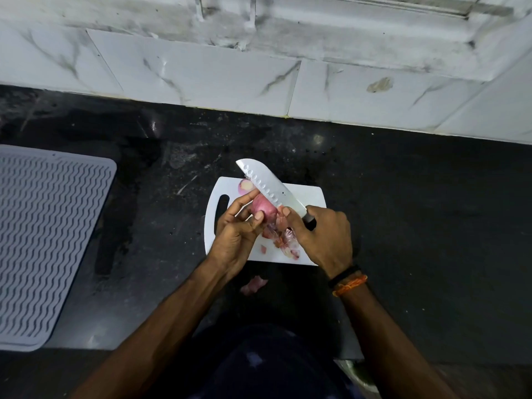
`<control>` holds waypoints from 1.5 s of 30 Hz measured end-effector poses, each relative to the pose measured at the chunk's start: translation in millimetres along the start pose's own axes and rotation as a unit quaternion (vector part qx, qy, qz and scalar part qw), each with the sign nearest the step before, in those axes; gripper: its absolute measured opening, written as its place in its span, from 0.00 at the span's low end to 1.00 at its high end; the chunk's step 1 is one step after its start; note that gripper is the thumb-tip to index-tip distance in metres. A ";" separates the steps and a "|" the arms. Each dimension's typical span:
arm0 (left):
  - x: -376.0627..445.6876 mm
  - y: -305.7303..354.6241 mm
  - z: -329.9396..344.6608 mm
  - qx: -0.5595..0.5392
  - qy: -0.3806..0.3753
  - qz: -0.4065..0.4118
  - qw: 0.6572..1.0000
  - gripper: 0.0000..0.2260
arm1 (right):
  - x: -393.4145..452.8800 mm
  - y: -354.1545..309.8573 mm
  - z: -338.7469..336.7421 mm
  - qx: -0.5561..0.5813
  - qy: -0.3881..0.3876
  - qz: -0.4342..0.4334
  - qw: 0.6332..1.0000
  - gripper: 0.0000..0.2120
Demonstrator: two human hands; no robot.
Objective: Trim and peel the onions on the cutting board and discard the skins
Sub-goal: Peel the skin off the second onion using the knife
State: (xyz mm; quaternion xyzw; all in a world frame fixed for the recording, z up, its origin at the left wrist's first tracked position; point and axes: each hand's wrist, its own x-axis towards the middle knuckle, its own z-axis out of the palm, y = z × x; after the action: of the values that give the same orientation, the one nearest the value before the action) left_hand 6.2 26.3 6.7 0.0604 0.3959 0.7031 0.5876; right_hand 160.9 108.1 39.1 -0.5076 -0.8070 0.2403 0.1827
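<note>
A red onion [263,208] is held above the white cutting board [308,194], gripped by my left hand [236,230] between thumb and fingers. My right hand [322,234] holds the dark handle of a wide knife [269,185], and the blade lies across the onion's top, pointing up-left. My right thumb touches the onion's right end. Loose pink skins [283,240] lie on the board under my hands. A second peeled onion [244,187] sits at the board's far edge, partly hidden by the blade.
One piece of skin [253,285] lies on the black counter [417,211] in front of the board. A grey ribbed mat [49,240] covers the left side. A marble-tiled wall [201,70] runs along the back.
</note>
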 end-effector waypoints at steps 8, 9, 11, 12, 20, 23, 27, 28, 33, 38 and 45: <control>1.3 4.5 4.1 -0.037 0.008 -0.018 0.999 0.20 | 2.5 5.4 -8.3 0.075 0.003 0.017 0.997 0.19; 1.4 4.5 4.7 -0.040 0.010 -0.021 0.999 0.19 | 2.4 5.5 -8.1 0.071 -0.007 0.022 0.997 0.18; 1.9 4.1 5.1 -0.043 0.015 -0.028 0.999 0.20 | 2.8 6.3 -7.4 0.065 -0.023 0.034 0.997 0.18; 2.1 4.1 5.1 -0.044 0.017 -0.031 0.998 0.21 | 3.2 6.3 -7.7 0.065 -0.027 0.037 0.997 0.18; 1.0 4.0 2.0 -0.042 0.019 -0.047 0.998 0.25 | 5.8 -5.4 -8.9 0.020 0.016 0.104 0.994 0.30; 0.1 3.9 0.9 -0.050 0.021 -0.052 0.997 0.28 | 7.0 -4.6 -8.3 -0.004 0.011 0.117 0.993 0.29; 0.8 3.6 -1.0 -0.063 0.023 -0.057 0.996 0.28 | 8.1 -1.5 -5.6 -0.022 -0.001 0.119 0.993 0.26; 1.0 3.4 -1.2 -0.062 0.022 -0.057 0.996 0.28 | 8.2 0.3 -4.7 -0.009 -0.006 0.117 0.993 0.24; 1.2 2.9 0.5 -0.045 0.011 -0.046 0.998 0.26 | 9.5 -0.9 -9.4 0.098 -0.051 0.085 0.990 0.19; 2.0 4.8 1.3 -0.028 0.000 -0.025 0.999 0.28 | 10.9 -9.8 -11.2 0.073 -0.069 0.091 0.991 0.25; -0.3 4.1 0.1 -0.009 0.002 -0.012 1.000 0.24 | 6.0 -17.2 -8.8 0.050 -0.042 0.060 0.996 0.26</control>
State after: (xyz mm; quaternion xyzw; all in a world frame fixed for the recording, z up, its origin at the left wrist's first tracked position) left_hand 3.1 26.1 9.4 0.0494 0.3917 0.6998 0.5953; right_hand 150.6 109.0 56.5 -0.5349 -0.7690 0.3117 0.1591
